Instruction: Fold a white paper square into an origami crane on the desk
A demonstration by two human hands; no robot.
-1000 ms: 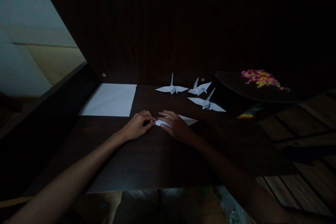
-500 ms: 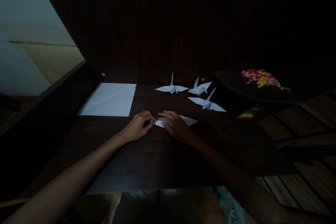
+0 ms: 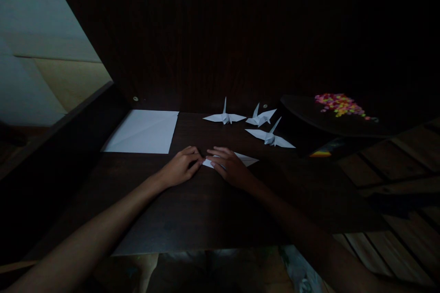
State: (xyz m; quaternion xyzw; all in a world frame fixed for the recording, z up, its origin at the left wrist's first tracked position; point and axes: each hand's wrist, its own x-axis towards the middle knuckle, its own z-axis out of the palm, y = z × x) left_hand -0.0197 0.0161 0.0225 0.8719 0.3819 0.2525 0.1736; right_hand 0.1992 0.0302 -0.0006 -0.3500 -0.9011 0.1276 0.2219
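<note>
Looks dark, smooth and wood-grained on the table (image 3: 192, 219), dully glossy toward the front edge. Shows matt white paper in the sheet (image 3: 142, 132) at the back left corner, the origami cranes (image 3: 270, 138) toward the back edge and the folded paper (image 3: 247, 160) mid-table. Looks matt, like bare wood, in the slats (image 3: 374, 249) past the right edge.

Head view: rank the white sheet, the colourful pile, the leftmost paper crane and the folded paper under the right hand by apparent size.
1. White sheet
2. Colourful pile
3. Leftmost paper crane
Unranked: folded paper; the right hand hides part of it.
</note>
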